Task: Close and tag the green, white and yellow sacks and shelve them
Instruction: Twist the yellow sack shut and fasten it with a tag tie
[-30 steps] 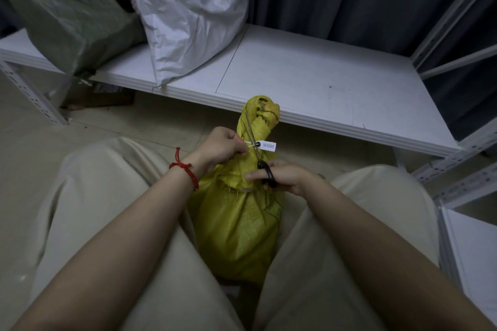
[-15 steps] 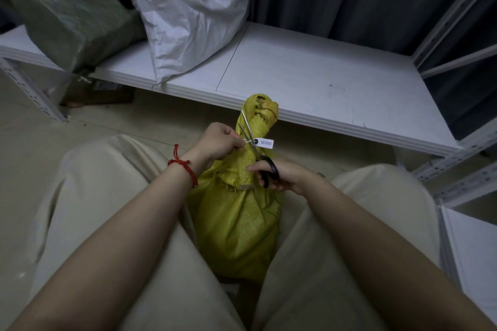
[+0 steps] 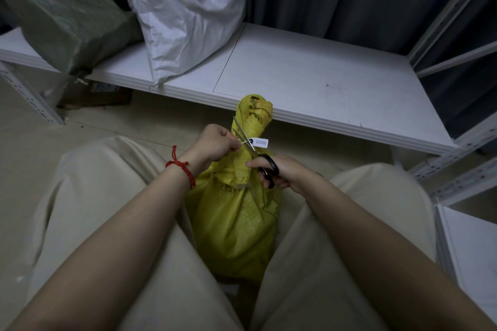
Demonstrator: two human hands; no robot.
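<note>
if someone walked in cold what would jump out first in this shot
The bright yellow sack stands out at the centre, upright between the person's knees, its neck twisted shut with a white tag on it. Right there the right hand holds black-handled scissors with open blades at the tie, which the left hand pinches. Behind, a white sack and a green sack already sit on the shelf.

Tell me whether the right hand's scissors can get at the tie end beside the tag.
Probably yes. The right hand holds the scissors with blades open beside the white tag, while the left hand pinches the tie end taut against the yellow sack. Nothing blocks the blades.
</note>
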